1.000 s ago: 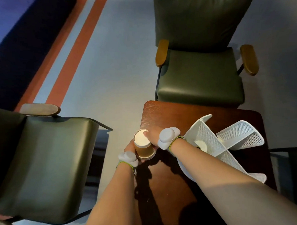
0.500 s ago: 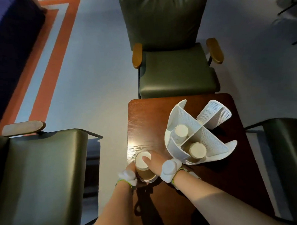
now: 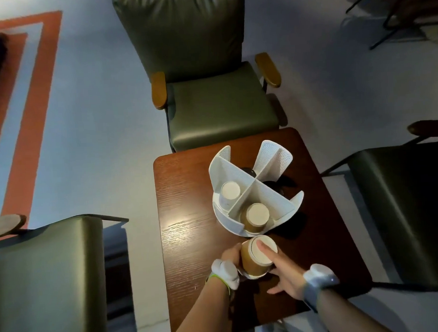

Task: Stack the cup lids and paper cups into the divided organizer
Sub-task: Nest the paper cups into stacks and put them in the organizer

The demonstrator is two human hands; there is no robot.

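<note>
A brown paper cup stack [image 3: 254, 261], held above the worktop [image 3: 186, 192] just before the divided organizer [image 3: 240, 170], is gripped by left hand [image 3: 230, 255] fingers and steadied by straight right hand [image 3: 286, 273] fingers, and is judged due for lowering into a compartment.

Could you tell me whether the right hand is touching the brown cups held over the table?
Touching. The head view shows the right hand with a finger laid on the pale top of the brown cups, while the left hand grips their side.

Left hand [image 3: 232, 255] grips a brown cup [image 3: 254, 262], seemingly upside down; right hand [image 3: 285, 276] steadies it.
</note>
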